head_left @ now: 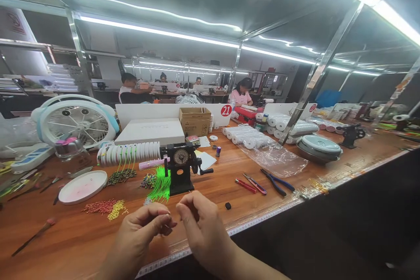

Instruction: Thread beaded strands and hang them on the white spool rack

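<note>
Green strands: bunched on the bench, beside the base of the black crank device, just beyond the hands.
Left hand: fingers curled, thumb and index tips drawn together; content of pinch too small to tell.
Right hand: thumb and index tips likewise together, near the left tips; held item, if any, cannot be told.
Red pieces, yellow pieces: loose piles, left of the green strands.
Pliers: on the bench, well right of the hands.
</note>
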Motion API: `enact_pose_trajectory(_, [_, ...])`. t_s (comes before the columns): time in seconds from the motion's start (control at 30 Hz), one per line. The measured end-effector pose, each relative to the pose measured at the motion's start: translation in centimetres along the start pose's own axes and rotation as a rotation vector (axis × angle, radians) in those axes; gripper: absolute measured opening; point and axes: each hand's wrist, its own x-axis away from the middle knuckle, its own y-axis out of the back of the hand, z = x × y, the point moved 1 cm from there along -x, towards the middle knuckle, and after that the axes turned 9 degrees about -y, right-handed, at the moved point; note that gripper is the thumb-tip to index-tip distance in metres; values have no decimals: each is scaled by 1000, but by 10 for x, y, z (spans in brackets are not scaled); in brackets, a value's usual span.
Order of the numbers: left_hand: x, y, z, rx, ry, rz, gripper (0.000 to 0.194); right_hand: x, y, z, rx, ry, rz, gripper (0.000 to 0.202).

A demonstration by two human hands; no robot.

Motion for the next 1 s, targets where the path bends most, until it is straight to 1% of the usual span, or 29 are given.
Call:
enact_pose_trajectory(0.03, [0,-1,2,79,52,17,17,-3,0,-1,-62,-117,37,20])
enact_pose_trajectory(0.1, [-1,-4,4,157,99,62,19,-9,-3,-6,-180,-298,151,23])
enact_pose_trajectory(0.17, [-1,-6,5,174,116,100,22,-12,-5,-9,-259,-389,249,23])
enact_pose_trajectory(0.23, [-1,-7,5,180,122,102,22,-12,-6,-10,-254,-376,272,21])
enact_pose_trajectory(0.4, [-2,-2,3,139,122,18,20,-4,-3,-8,65,-94,135,15])
enact_pose_trajectory(0.47, [-1,-1,2,146,119,-26,18,0,-3,-9,128,3,110,14])
enact_pose_trajectory(0.53, [0,-2,-1,193,124,-74,18,1,-4,-10,122,57,98,14])
enact_pose_trajectory(0.57, [1,-2,-1,222,137,-95,18,1,-5,-11,96,53,91,16])
enact_pose_trajectory(0.63, [2,-3,-2,269,174,-133,19,0,-5,-12,8,-18,96,18])
enact_pose_trajectory(0.73, [1,-4,-4,286,180,-137,19,-3,-8,-12,-204,-173,202,16])
enact_pose_trajectory(0.8, [1,-5,-6,255,141,-116,19,-3,-10,-10,-348,-231,274,16])
enact_pose_trajectory(0.87, [1,-5,-9,173,85,-119,21,-3,-13,-9,-422,-259,282,17])
enact_pose_trajectory(1.0, [5,-9,-15,-90,-71,-247,24,-1,-17,-8,-430,-332,231,15])
